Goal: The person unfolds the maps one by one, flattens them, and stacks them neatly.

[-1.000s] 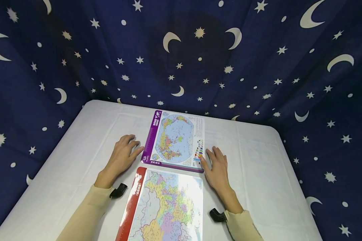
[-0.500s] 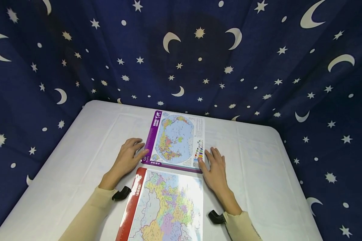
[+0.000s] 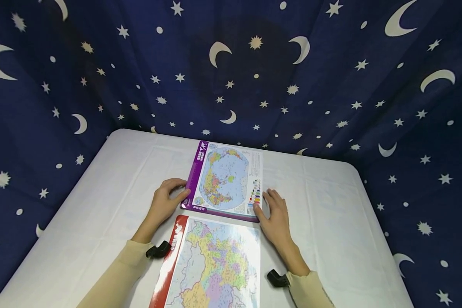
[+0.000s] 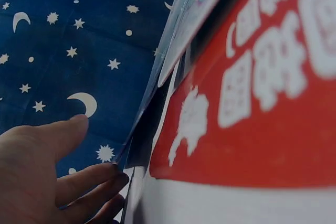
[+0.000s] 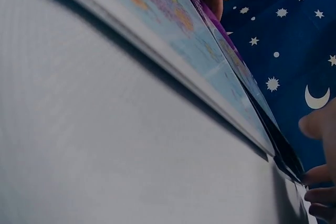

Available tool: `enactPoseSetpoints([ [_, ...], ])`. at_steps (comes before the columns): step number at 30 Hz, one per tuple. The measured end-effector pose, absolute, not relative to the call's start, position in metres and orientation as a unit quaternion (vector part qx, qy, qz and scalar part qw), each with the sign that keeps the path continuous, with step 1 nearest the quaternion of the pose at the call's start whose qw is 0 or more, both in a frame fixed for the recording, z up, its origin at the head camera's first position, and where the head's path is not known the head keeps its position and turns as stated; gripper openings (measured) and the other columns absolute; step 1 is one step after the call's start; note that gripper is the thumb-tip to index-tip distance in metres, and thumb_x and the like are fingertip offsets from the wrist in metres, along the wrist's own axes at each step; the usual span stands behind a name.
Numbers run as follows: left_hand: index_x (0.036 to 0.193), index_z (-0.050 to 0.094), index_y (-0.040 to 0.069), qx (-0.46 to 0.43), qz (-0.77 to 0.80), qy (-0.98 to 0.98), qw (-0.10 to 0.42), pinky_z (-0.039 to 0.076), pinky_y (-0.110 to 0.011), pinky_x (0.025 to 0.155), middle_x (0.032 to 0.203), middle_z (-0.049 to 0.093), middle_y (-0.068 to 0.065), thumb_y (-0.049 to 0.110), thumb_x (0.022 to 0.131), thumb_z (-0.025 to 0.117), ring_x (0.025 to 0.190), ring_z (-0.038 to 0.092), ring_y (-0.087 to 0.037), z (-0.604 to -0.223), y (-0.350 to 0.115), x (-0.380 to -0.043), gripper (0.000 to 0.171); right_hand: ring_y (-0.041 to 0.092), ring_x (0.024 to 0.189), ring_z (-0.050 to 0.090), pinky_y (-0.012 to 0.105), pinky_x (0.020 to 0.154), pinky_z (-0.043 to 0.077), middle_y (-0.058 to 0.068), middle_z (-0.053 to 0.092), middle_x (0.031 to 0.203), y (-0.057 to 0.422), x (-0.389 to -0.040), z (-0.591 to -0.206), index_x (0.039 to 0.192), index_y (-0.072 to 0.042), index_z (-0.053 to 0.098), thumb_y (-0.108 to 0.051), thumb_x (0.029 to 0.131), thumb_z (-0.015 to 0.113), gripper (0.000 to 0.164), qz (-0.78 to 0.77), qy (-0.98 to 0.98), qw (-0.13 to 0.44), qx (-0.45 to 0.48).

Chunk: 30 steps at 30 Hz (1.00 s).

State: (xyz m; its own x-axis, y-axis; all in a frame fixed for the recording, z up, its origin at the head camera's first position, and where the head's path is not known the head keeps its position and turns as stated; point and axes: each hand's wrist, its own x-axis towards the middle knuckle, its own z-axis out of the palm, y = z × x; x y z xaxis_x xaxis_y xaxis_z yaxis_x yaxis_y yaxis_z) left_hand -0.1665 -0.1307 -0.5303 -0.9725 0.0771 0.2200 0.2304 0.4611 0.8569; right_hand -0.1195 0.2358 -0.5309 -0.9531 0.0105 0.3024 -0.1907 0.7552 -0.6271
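A world map sheet with a purple border (image 3: 194, 179) lies at the far middle of the white table. My left hand (image 3: 165, 201) is at its left edge, the thumb over the purple strip. In the left wrist view that hand's fingers (image 4: 86, 182) reach the sheet's edge, with the thumb held apart. At the opposite edge is my right hand (image 3: 276, 218), its thumb close to the lower right corner. The right wrist view shows the right thumb (image 5: 312, 125) spread from the fingers, fingertips right at the edge. A red-bordered map (image 3: 215, 256) lies nearer, between both forearms.
The white tabletop (image 3: 331, 222) has rounded far corners. Dark blue cloth (image 3: 254, 85) with moons and stars hangs around it. A black wrist device (image 3: 158, 250) on the left sleeve overlaps the red border in the head view; another device (image 3: 278, 279) is on the right sleeve.
My left hand has moved right, from beside the purple-bordered map to its left edge, thumb now over the border. The right hand has shifted only slightly; both maps look unmoved.
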Motion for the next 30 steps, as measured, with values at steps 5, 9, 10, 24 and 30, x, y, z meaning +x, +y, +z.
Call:
enactPoseSetpoints([
  [5, 0.132, 0.070, 0.008, -0.088, -0.542, -0.833, 0.069, 0.035, -0.053, 0.119, 0.127, 0.072, -0.013, 0.026, 0.095, 0.080, 0.134, 0.057, -0.033, -0.5313, -0.1302, -0.1666, 0.042, 0.038, 0.140, 0.051, 0.057, 0.117, 0.036, 0.021, 0.063, 0.141, 0.2355, -0.1202, -0.5294, 0.138, 0.002, 0.065, -0.022, 0.091, 0.081, 0.055, 0.369, -0.911, 0.178, 0.048],
  [9, 0.132, 0.069, 0.006, -0.096, -0.571, -0.813, 0.067, 0.041, -0.048, 0.113, 0.105, 0.080, -0.011, 0.018, 0.094, 0.081, 0.116, 0.069, -0.031, -0.5318, -0.1294, -0.1669, 0.041, 0.033, 0.116, 0.059, 0.048, 0.099, 0.042, 0.014, 0.072, 0.109, 0.2347, -0.1204, -0.5293, 0.136, -0.001, 0.067, -0.019, 0.088, 0.085, 0.054, 0.381, -0.903, 0.192, 0.036],
  [10, 0.131, 0.069, 0.005, -0.098, -0.575, -0.809, 0.067, 0.043, -0.047, 0.110, 0.101, 0.080, -0.011, 0.016, 0.094, 0.081, 0.111, 0.072, -0.031, -0.5319, -0.1290, -0.1672, 0.040, 0.032, 0.109, 0.059, 0.046, 0.095, 0.042, 0.013, 0.072, 0.102, 0.2345, -0.1204, -0.5293, 0.135, -0.002, 0.068, -0.019, 0.088, 0.086, 0.054, 0.387, -0.901, 0.191, 0.032],
  [24, 0.131, 0.069, 0.004, -0.095, -0.578, -0.808, 0.065, 0.045, -0.022, 0.064, 0.083, 0.077, -0.012, 0.006, 0.095, 0.078, 0.067, 0.058, -0.015, -0.5308, -0.1280, -0.1685, 0.037, 0.010, 0.060, 0.055, 0.019, 0.068, 0.043, 0.002, 0.070, 0.067, 0.2361, -0.1224, -0.5248, 0.144, 0.000, 0.060, -0.023, 0.098, 0.078, 0.054, 0.508, -0.855, 0.106, -0.008],
  [30, 0.129, 0.070, 0.006, -0.084, -0.567, -0.817, 0.064, 0.046, -0.022, 0.065, 0.081, 0.077, -0.006, 0.007, 0.095, 0.078, 0.067, 0.060, -0.014, -0.5316, -0.1283, -0.1682, 0.035, 0.009, 0.061, 0.055, 0.018, 0.070, 0.045, 0.003, 0.070, 0.067, 0.2367, -0.1231, -0.5229, 0.143, -0.001, 0.061, -0.022, 0.099, 0.076, 0.051, 0.522, -0.846, 0.109, -0.006],
])
